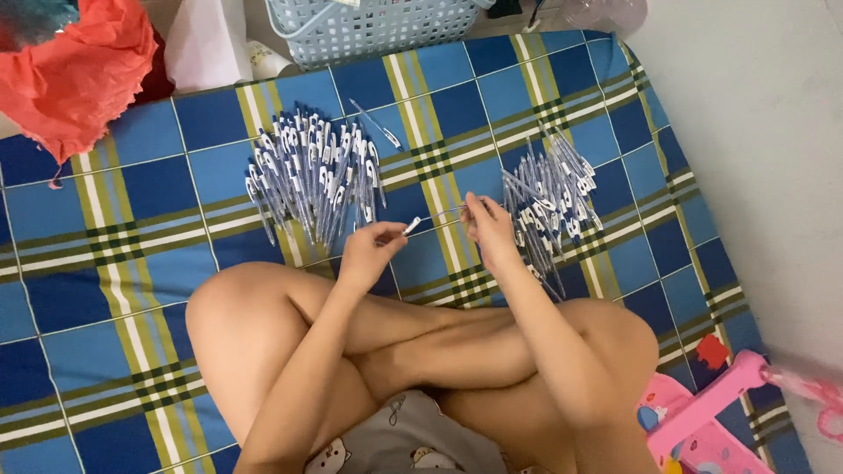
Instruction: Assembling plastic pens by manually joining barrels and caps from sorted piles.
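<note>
I sit cross-legged on a blue, green and white checked mat (132, 290). My left hand (371, 248) pinches the white end of a clear pen barrel (413, 226). My right hand (487, 224) holds a thin pen refill (446, 212) whose tip points at that barrel. A big heap of assembled blue-and-white pens (312, 175) lies on the mat beyond my left hand. A second heap of pen parts (549, 206) lies just right of my right hand.
One loose pen (378, 125) lies between the heaps, farther back. A pale blue plastic basket (373, 26) stands at the mat's far edge. Orange cloth (75, 70) is at the top left. A pink plastic toy (702, 412) sits by my right knee. Grey floor (764, 132) lies to the right.
</note>
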